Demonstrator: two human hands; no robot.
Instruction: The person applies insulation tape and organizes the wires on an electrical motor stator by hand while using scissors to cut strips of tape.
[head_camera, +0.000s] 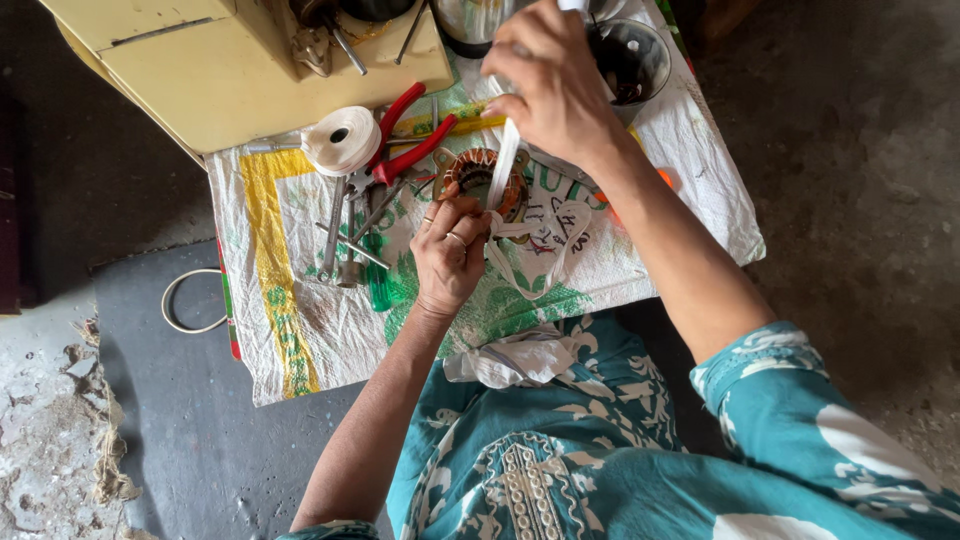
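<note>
So I'm pinching white tape (505, 160) in my right hand (555, 90), pulling it taut up from the copper-wound stator (480, 180) at mid-sack, while my left hand (450, 255) is gripping the stator's near edge.

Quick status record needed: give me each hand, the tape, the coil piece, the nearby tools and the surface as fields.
left hand: rests against the copper-wound ring, steadying it
right hand: raised, pinching the white tape taut
white tape: runs from right hand down to the ring; slack loops beside it
tape roll: left of the ring
red-handled pliers: beside the roll
metal tools: left of left hand
woven sack: surface under everything
</note>
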